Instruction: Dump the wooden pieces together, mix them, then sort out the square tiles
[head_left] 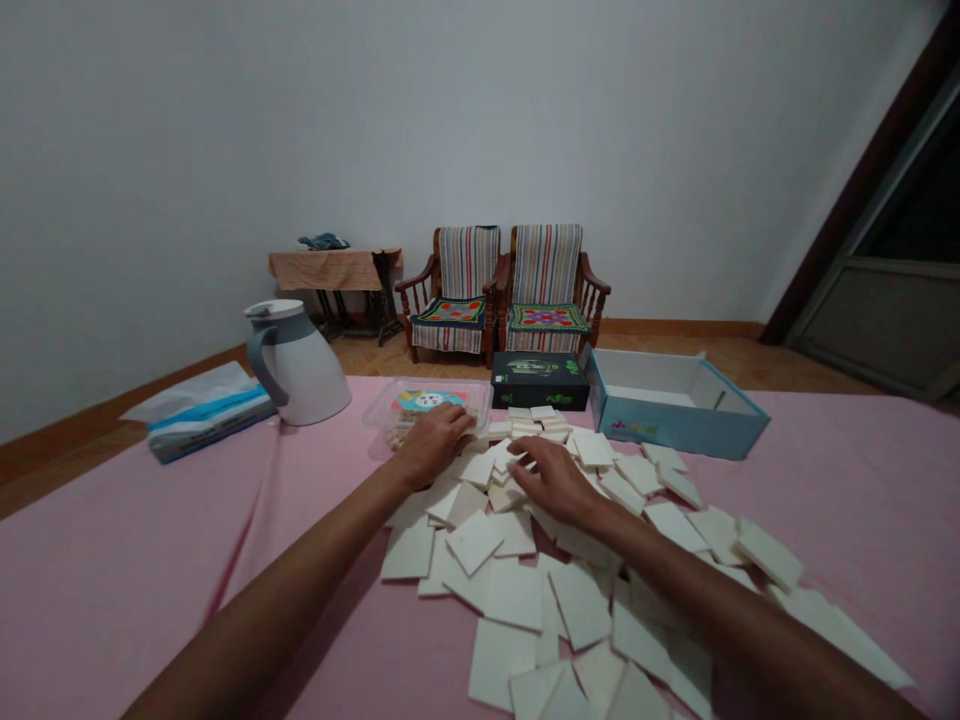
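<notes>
Many thin, pale square tiles (514,594) lie in a loose, overlapping spread over the pink cloth. My left hand (435,441) is at the far left edge of the spread, beside a clear plastic container (481,397) with a colourful label; its fingers are bent, and what lies beneath them is hidden. Over the tiles in the middle, my right hand (550,477) reaches in from the right with its fingers curved and apart, nothing visibly held. Small tiles lie just in front of its fingertips.
Behind the tiles stand a black box (539,381) and an open light-blue box (675,425). A white and grey jug (311,375) and a tissue pack (212,420) are at the left. Two chairs (469,265) stand beyond the pink surface (112,600).
</notes>
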